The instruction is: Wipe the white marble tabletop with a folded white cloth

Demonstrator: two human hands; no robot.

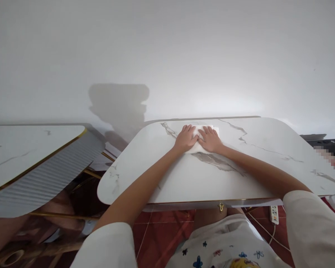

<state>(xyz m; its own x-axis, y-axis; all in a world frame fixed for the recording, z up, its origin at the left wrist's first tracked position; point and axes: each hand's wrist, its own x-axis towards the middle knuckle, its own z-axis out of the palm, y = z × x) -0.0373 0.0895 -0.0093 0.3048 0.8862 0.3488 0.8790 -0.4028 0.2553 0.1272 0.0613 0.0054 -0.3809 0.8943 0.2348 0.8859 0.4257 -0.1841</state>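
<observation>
Both my arms reach forward over a white marble-patterned table (173, 186) with grey veins. Near its far side lies a folded white cloth (198, 149), possibly a thick paper towel. My left hand (185, 138) rests flat on the cloth's left part, fingers stretched forward. On the right part my right hand (210, 139) is also spread flat, its fingers angled inward. The thumbs almost meet in the middle. Much of the cloth is hidden under the palms, and neither hand visibly wraps around it.
A white wall (212, 59) stands right behind the table. To the left is a second marble-patterned table (36, 152) with a gold edge and ribbed side. A small gold knob (220, 207) hangs under the front edge. A power strip (274, 214) and cables are on the red tiled floor (162, 234).
</observation>
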